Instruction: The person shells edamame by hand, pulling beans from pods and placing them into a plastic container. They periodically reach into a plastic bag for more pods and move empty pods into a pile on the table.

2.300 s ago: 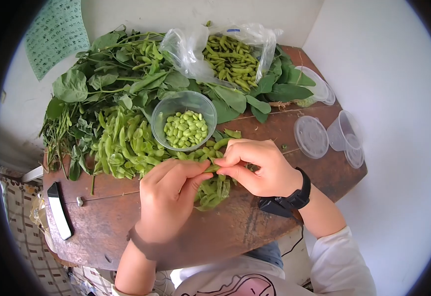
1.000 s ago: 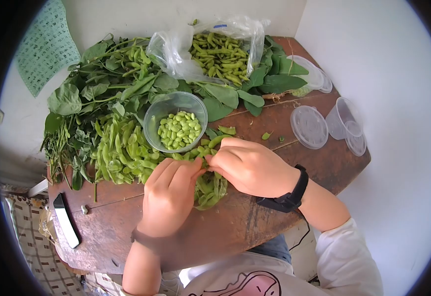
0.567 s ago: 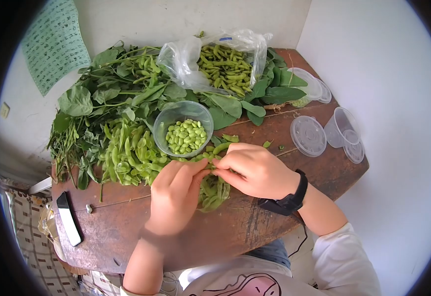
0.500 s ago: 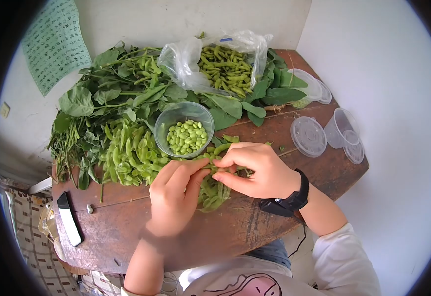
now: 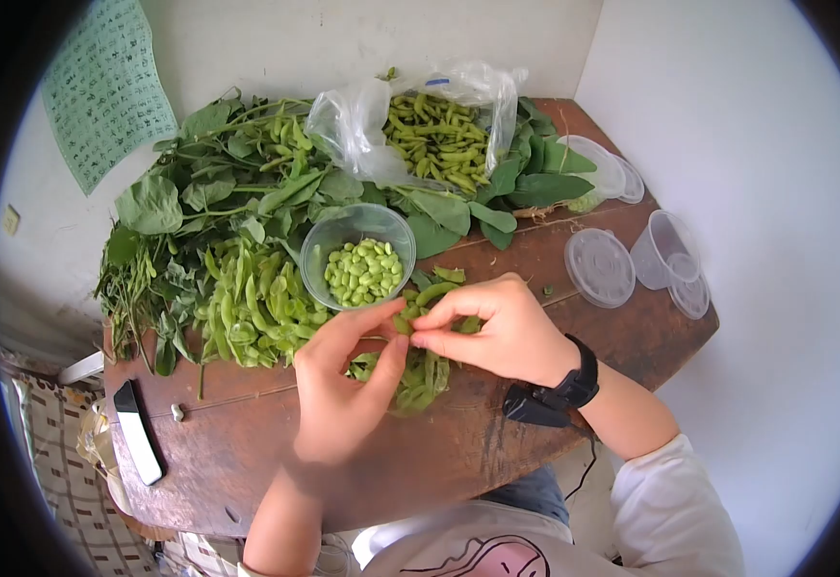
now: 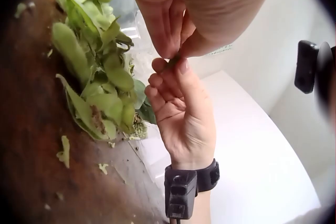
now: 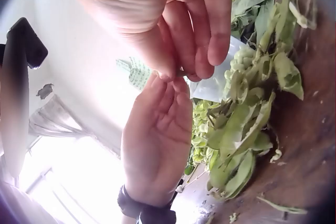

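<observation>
Above a heap of split pod shells (image 5: 422, 387), my left hand (image 5: 341, 380) and right hand (image 5: 505, 335) meet at the fingertips. Between them is a small green soybean pod (image 5: 402, 325), mostly covered by fingers in both wrist views. The right thumb and forefinger pinch one end. The left thumb and forefinger stand at either side of the other end. Just beyond the hands sits a clear plastic bowl (image 5: 310, 252) with shelled green soybeans (image 5: 363, 272) in it. A few whole pods (image 5: 430, 293) lie between the bowl and the right hand.
More pods and shells (image 5: 247, 303) are heaped left of the bowl. Leafy stalks (image 5: 203, 192) cover the back, with a plastic bag (image 5: 348, 130) of pods (image 5: 439, 139). On the right lie a lid (image 5: 600, 267) and a clear cup (image 5: 656, 250). A black-and-white phone-like object (image 5: 138, 433) lies at left.
The left thumb and forefinger have spread apart, baring the pod between them. The right hand still pinches at the same spot. The small green piece right of the right hand is no longer visible.
</observation>
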The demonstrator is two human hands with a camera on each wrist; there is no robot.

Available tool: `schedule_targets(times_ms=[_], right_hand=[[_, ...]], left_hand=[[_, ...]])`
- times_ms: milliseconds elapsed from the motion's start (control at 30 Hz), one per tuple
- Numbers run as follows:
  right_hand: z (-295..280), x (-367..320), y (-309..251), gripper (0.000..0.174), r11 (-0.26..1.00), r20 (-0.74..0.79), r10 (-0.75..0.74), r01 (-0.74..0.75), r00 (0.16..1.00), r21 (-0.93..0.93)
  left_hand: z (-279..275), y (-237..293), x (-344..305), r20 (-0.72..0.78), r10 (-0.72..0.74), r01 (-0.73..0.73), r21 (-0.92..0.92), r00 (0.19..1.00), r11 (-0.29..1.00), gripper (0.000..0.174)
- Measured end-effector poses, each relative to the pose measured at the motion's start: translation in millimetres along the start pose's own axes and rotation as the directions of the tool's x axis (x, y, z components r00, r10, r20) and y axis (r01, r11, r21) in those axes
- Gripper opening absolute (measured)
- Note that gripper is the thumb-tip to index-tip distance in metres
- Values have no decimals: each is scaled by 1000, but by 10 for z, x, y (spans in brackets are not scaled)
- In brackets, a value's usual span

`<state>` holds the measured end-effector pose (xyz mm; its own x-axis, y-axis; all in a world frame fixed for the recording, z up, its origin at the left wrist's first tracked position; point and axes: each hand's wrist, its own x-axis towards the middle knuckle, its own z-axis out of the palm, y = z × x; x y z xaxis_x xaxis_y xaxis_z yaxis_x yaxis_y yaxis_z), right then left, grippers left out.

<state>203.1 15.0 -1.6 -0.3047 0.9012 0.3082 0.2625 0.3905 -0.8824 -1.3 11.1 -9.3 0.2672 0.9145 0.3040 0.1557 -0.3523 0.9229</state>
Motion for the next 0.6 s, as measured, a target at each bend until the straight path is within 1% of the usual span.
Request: schedule_targets(times_ms=[33, 67, 100, 133, 167, 233, 267, 333, 367, 433, 467, 533, 600], right_hand=[[8, 0, 2, 15, 1000, -5, -5, 5, 1000, -3], [24, -9, 2, 14, 1000, -3, -13, 13, 1000, -13], [38, -16, 6, 14, 1000, 1, -19, 19, 1000, -22], [55, -17, 22, 13, 997, -3, -61, 61, 998, -38], [64, -21, 20, 13, 998, -5, -58, 57, 998, -39], [86, -24, 3, 13, 1000, -6, -12, 12, 1000, -7], [90, -27, -7, 13, 1000, -5, -13, 13, 1000, -7], [91, -29, -20, 13, 1000, -11, -8, 8, 1000, 1], [108, -38, 12, 13, 1000, -5, -3, 3, 1000, 2], [162, -41, 100, 13, 993, -75, -111, 114, 991, 44], [171, -32, 98, 13, 992, -67, -112, 115, 991, 46], [182, -50, 52, 12, 999, -73, -50, 51, 996, 16], [176, -62, 17, 12, 999, -57, -30, 30, 998, 10]], left_hand=[[10, 5, 12, -1, 81, -81, 48, 997, 996, 33], [22, 21, 16, 3, 85, -85, 46, 996, 995, 33], [34, 46, 11, -12, 108, -106, 127, 994, 986, 35], [46, 59, -2, -23, 129, -122, 207, 991, 971, 37], [57, 57, -6, -20, 128, -121, 204, 992, 971, 37], [57, 55, -13, -13, 173, -162, 280, 985, 946, 39], [58, 50, -15, -13, 173, -162, 281, 985, 946, 39], [68, 36, -17, -23, 232, -209, 350, 972, 913, 38], [75, 35, -21, -27, 226, -203, 348, 974, 915, 38], [74, 37, -13, -20, 285, -255, 390, 958, 885, 36], [68, 35, -4, -27, 283, -250, 392, 959, 885, 36], [78, 27, -15, -29, 265, -232, 399, 964, 887, 33], [79, 18, -19, -41, 248, -213, 393, 968, 894, 32]])
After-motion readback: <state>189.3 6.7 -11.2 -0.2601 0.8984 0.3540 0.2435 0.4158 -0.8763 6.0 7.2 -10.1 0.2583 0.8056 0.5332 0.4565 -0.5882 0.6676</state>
